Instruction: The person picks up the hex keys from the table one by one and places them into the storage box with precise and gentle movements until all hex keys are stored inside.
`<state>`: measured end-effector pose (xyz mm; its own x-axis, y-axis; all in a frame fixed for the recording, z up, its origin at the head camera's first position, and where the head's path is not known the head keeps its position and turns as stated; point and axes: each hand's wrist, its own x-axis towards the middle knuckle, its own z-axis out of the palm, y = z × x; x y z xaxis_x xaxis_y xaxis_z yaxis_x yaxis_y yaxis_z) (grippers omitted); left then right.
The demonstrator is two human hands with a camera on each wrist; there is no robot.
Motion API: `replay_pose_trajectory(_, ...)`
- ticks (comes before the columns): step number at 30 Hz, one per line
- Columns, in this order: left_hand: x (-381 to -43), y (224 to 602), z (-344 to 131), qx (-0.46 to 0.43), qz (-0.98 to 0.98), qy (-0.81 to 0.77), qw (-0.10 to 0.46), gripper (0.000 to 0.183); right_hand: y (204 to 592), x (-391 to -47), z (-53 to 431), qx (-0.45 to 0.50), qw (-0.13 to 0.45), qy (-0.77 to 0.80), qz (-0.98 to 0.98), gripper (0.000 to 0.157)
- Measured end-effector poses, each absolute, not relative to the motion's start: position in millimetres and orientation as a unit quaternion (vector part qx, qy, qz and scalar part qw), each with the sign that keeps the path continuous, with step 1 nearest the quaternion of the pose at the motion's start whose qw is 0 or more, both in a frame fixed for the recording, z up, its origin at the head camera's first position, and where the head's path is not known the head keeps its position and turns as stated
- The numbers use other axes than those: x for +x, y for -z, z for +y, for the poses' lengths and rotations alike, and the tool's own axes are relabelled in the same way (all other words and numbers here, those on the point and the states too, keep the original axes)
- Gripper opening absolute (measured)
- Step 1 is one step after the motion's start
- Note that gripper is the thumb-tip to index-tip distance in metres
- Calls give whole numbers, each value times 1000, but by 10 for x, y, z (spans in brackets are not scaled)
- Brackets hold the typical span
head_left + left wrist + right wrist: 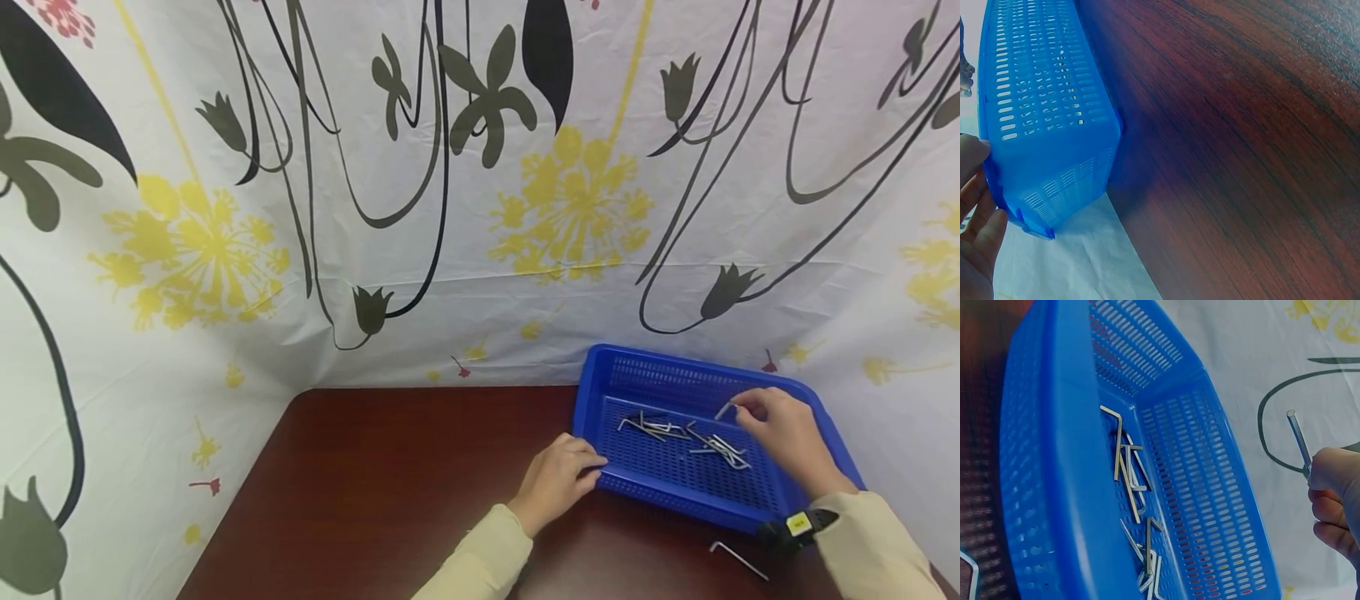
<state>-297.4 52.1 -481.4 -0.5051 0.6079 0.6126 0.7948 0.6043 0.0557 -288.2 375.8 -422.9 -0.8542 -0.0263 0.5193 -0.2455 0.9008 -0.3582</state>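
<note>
My right hand [783,429] pinches a silver hex key [1299,439] between thumb and fingertips, above the right part of a blue plastic basket [697,496]. The key's straight end points away from the fingers; the rest is hidden in the hand. Below, several L-shaped hex keys [723,450] lie on the basket floor in two loose clusters, some crossing each other. My left hand [555,483] grips the basket's rim at its near left corner, its fingers bent over the edge [988,181].
Another hex key [738,560] lies on the dark wood table [405,475], in front of the basket. Behind the table hangs a white cloth [465,250] printed with flowers, close to the basket's back side. A dark band with a yellow label [799,523] sits at the right wrist.
</note>
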Motion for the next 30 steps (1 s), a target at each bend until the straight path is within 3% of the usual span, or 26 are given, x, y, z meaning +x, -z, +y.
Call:
replay_pose_trajectory(18, -2988, 4825, 513, -418, -843, 178, 290, 18, 4282, -3159, 3869, 53, 215, -227, -948, 11)
replay_pose_trajectory(30, -2994, 4807, 499, -411, -855, 172, 266, 18, 4450, -3307, 3956, 19, 171, -250, -953, 16)
